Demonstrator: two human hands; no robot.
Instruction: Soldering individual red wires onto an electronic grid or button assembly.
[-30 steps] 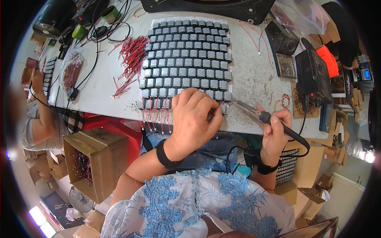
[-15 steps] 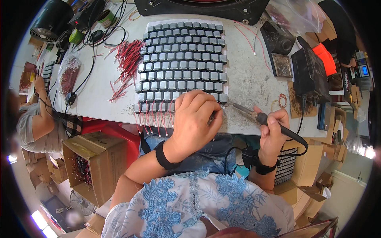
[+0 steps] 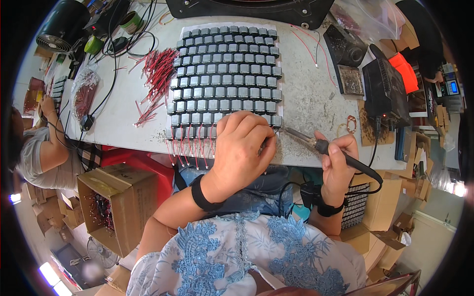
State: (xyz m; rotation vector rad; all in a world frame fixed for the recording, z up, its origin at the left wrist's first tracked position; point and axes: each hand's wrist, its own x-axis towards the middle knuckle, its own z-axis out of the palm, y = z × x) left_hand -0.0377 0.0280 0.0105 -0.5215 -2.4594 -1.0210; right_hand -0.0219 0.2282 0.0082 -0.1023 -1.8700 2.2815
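My right hand (image 3: 339,160) is closed round the dark handle of a soldering iron (image 3: 356,165). The iron's metal shaft slants up and left, its tip at the right end of the nearest row of small square grey-topped components (image 3: 222,79). Over that same row lies my left hand (image 3: 242,145), fingers curled and pinched together close to the tip; what they hold is hidden beneath them. Short red wires (image 3: 197,148) with white plugs hang from the nearest components, over the table's front edge. Left of the rows lies a heap of similar red wires (image 3: 160,74).
A soldering station (image 3: 385,93) and a dark iron stand (image 3: 348,54) occupy the table's right side. Cables, a bagged bundle of wires (image 3: 85,93) and a black fan (image 3: 61,29) are at left. Below stands a cardboard box (image 3: 118,202). Another person (image 3: 47,143) works at far left.
Both hands stay almost where they were, with the iron's tip still at the right end of the nearest row. The person at far left has leaned slightly further into view.
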